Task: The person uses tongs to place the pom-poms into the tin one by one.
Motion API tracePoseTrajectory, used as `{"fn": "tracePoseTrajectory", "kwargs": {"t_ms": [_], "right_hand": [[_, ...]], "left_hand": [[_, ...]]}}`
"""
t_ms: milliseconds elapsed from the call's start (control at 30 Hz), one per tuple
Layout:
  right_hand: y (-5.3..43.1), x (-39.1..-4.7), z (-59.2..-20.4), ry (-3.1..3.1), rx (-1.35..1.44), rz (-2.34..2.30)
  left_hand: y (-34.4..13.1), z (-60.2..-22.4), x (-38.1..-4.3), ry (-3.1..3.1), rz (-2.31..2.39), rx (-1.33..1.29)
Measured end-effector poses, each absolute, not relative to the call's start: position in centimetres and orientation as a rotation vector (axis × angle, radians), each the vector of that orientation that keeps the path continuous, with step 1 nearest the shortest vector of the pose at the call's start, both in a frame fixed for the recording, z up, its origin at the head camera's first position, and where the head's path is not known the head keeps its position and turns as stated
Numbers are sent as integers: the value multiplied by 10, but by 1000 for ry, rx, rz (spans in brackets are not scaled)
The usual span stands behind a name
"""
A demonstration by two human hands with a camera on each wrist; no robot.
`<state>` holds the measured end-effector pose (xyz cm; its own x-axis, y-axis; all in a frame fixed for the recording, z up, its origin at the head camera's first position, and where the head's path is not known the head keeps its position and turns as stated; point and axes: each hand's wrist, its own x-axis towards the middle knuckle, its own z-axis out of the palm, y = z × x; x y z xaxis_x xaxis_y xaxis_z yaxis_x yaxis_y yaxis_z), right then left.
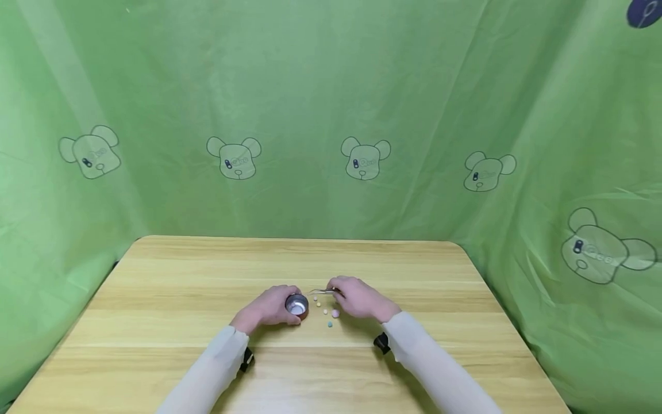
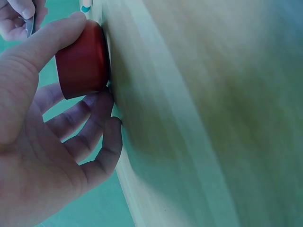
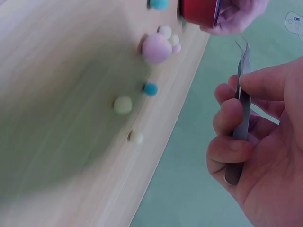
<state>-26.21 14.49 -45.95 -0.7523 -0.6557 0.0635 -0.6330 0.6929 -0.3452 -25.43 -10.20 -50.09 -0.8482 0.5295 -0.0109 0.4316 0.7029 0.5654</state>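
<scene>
In the left wrist view, a small red metal cup (image 2: 83, 61) stands on the table, gripped between the thumb and fingers of my left hand (image 1: 271, 306). Its silvery inside faces up in the head view. My right hand (image 1: 359, 298) holds curved-tip tweezers (image 3: 242, 120) between thumb and fingers. Their fine tips are slightly apart with nothing between them, just to the right of the cup's rim. Several little balls lie on the table between and below the hands: a larger pink ball (image 3: 156, 48), a blue ball (image 3: 150, 89), a pale green ball (image 3: 123, 105) and a cream ball (image 3: 136, 137).
The wood-grain table (image 1: 207, 261) reaches back to a green curtain (image 1: 300, 201) printed with bear heads, which also hangs at both sides. A black wrist device (image 1: 381, 344) sits under the right sleeve, and another black device (image 1: 247, 359) under the left.
</scene>
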Motion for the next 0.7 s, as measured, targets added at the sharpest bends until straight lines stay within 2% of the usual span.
{"fn": "tracePoseTrajectory", "kwargs": {"t_ms": [700], "right_hand": [[185, -265, -458, 2845, -934, -642]], "left_hand": [[-102, -500, -253, 2725, 847, 768]]}}
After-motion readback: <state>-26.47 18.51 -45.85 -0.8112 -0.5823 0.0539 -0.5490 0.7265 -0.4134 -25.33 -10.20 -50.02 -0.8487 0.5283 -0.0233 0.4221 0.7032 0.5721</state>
